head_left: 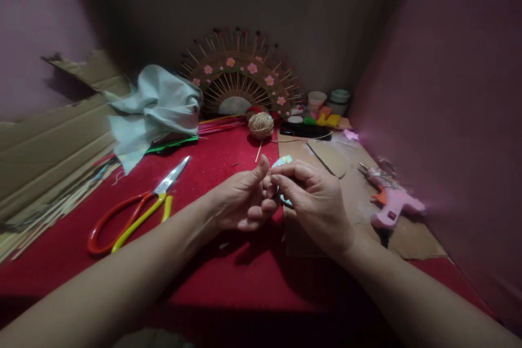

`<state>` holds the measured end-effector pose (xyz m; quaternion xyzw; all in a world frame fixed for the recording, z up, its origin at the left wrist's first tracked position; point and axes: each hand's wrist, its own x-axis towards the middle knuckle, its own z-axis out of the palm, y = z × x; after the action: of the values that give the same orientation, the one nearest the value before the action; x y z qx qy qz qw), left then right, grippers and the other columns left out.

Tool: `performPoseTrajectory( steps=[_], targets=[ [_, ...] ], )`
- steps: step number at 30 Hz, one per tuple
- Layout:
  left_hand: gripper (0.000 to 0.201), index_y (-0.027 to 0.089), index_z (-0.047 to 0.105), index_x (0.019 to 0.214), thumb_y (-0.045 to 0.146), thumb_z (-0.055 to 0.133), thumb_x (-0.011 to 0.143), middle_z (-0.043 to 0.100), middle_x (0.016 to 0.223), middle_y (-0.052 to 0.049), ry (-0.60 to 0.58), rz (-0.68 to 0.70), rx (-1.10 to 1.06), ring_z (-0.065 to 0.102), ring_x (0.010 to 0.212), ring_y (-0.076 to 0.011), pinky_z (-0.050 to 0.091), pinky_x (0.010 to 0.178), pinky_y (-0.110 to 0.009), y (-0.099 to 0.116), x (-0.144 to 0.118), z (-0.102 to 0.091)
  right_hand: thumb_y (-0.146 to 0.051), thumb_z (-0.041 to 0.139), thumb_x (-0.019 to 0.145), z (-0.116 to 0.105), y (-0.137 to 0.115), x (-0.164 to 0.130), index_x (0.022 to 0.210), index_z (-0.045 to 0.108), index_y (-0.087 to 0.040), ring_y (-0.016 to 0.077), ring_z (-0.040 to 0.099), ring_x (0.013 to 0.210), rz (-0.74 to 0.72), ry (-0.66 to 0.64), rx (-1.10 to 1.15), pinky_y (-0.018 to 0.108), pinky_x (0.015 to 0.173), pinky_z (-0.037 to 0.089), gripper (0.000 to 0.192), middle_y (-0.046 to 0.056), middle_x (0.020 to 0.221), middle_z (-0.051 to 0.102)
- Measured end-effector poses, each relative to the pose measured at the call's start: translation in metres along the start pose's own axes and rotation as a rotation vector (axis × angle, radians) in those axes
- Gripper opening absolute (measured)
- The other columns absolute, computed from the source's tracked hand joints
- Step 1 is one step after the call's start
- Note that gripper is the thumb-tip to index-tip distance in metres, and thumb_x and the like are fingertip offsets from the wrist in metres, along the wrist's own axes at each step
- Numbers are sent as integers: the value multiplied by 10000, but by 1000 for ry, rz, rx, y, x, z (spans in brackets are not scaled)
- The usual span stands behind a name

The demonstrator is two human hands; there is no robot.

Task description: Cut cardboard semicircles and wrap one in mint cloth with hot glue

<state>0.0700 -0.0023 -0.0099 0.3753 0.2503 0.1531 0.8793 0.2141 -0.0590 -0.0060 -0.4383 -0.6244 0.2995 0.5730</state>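
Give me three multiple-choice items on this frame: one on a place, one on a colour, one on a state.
1. Where does the glue gun lie?
A. on cardboard right of the hands
B. beside the scissors
C. on the cloth

2. Which colours are the scissors handles?
A. blue and black
B. red and yellow
C. green and white

3. How are the left hand and right hand placed?
A. flat and apart
B. fingertips meeting over a small pale piece
C. gripping the twine ball

Key: 1 A, cardboard lies under it; 2 B, both loops show; 3 B, fingers pinch together.
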Motion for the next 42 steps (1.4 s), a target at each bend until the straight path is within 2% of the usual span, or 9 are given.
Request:
performPoseTrajectory(
  steps=[7,13,17,19,24,29,37,39,42],
  targets=[
    [601,152,513,656,744,519,757,466,436,42,228,242,247,379,279,-57,303,249,-146,-11,1,12,-248,583,835,3,3,1,756,650,-165,138,633,621,89,10,-36,294,604,513,133,36,717,672],
    [637,153,556,701,778,454,764,539,500,14,66,115,197,379,297,-59,302,250,-151,-10,1,8,-283,591,813,2,1,1,761,599,-189,113,599,515,185,18,25,248,506,477,108,-17,606,633],
    [685,140,575,697,802,413,761,574,522,-12,-56,52,120,412,311,-64,307,252,-149,-2,-4,5,-199,597,779,-4,-2,7,712,612,-176,73,531,508,175,125,-56,205,483,424,72,-33,608,608],
    [725,123,601,718,812,381,764,592,533,-32,-37,79,146,456,325,-76,330,264,-154,0,-6,4,-189,597,781,-7,-2,9,716,635,-165,72,511,508,179,115,-83,206,476,405,79,-29,605,605],
    [789,100,612,732,845,349,739,626,607,-83,65,138,247,530,386,-101,342,277,-160,3,-6,3,-199,574,823,-6,-1,9,748,666,-159,116,591,604,177,-69,10,255,593,470,125,7,657,653],
    [789,91,616,737,841,371,734,613,605,-73,107,198,282,500,374,-85,334,281,-156,5,-6,2,-156,598,806,-7,-2,9,743,680,-162,141,623,671,142,-93,-5,275,649,486,105,25,703,669],
    [673,116,598,778,770,445,770,604,645,-43,183,324,352,488,395,-88,351,301,-180,4,-7,2,-116,508,853,-8,8,9,794,639,-140,144,573,696,-184,-77,-444,290,679,436,145,53,752,640],
    [562,121,609,836,676,524,796,595,652,-19,236,386,490,480,414,-80,359,341,-180,4,-10,4,-137,504,854,-9,10,10,814,623,-146,146,564,697,-128,-24,-431,290,662,428,126,50,760,630],
    [281,138,608,888,402,661,807,604,702,4,376,492,760,510,516,-77,416,473,-182,2,-13,7,-217,530,860,-10,10,12,817,602,-170,124,543,626,78,29,-242,267,593,417,96,10,709,605]
  ],
)
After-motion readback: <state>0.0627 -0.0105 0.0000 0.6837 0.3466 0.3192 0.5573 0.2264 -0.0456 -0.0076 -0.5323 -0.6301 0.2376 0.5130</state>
